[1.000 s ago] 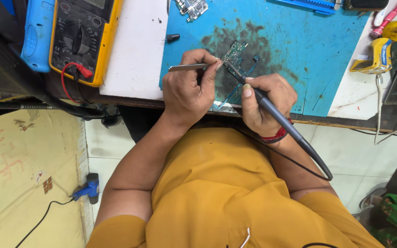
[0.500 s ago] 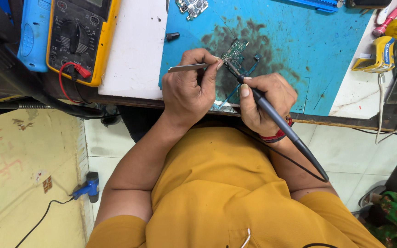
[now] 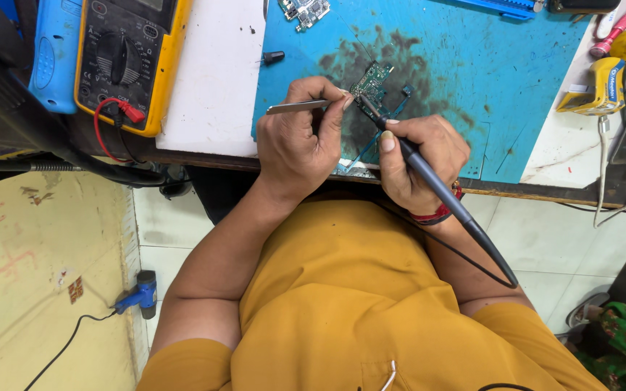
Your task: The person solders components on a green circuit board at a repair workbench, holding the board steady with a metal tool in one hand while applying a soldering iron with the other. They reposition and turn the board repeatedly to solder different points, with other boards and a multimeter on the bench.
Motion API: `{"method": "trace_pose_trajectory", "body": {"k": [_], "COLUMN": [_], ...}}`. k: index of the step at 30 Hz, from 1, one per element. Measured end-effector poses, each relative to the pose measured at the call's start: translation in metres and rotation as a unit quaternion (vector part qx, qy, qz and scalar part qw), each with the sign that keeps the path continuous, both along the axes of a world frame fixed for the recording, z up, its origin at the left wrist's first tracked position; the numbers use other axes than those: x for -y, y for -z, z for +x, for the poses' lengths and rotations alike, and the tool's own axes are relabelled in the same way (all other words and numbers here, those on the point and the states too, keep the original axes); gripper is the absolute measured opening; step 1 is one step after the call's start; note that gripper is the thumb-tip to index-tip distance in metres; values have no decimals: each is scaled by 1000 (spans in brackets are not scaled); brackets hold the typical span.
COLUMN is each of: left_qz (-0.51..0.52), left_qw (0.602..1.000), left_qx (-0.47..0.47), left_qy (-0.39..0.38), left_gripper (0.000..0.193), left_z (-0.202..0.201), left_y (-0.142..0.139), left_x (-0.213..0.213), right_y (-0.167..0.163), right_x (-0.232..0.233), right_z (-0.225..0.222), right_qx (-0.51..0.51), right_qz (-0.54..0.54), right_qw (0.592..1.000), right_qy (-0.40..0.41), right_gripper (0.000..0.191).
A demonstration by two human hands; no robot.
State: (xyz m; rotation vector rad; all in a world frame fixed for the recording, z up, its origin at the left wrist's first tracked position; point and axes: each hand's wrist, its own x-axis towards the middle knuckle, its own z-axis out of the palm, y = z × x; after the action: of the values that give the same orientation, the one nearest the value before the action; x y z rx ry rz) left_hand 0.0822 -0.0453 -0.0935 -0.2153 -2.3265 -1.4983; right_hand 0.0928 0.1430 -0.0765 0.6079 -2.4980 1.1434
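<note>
- Left hand (image 3: pixel 300 148) pinches metal tweezers (image 3: pixel 297 107), fingers closed round them.
- Right hand (image 3: pixel 420 161) grips a soldering iron (image 3: pixel 429 177), tip on the circuit board (image 3: pixel 372 80).
- The board lies mid-mat, on the blue mat (image 3: pixel 516 87) near the table's front edge.

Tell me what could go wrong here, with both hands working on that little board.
The soldering iron in the right hand has its tip close to the left hand fingertips: possible burn. The small circuit board looks held only by the tweezers, so it may slip. The iron's cable crosses the lap and could snag.
</note>
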Motion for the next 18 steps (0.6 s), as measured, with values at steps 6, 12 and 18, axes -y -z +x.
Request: {"method": "trace_pose_trajectory", "body": {"k": [6,12,18], "left_qz": [0,-4,-3], "left_qw": [1000,1000,1000], "left_qx": [5,-4,3], "left_qy": [1,2,4], "left_gripper": [12,13,13], "left_z": [0,0,-1], "left_y": [0,1,2], "left_x": [0,0,0], "right_y": [-1,-2,-2], "right_x": [0,-1,1], "right_z": [0,1,-1], "right_qx": [2,5,-2], "right_qz": [0,4,-9], "right_qw": [1000,1000,1000], "right_qy": [-1,-4,17], "right_gripper": [7,7,8]}}
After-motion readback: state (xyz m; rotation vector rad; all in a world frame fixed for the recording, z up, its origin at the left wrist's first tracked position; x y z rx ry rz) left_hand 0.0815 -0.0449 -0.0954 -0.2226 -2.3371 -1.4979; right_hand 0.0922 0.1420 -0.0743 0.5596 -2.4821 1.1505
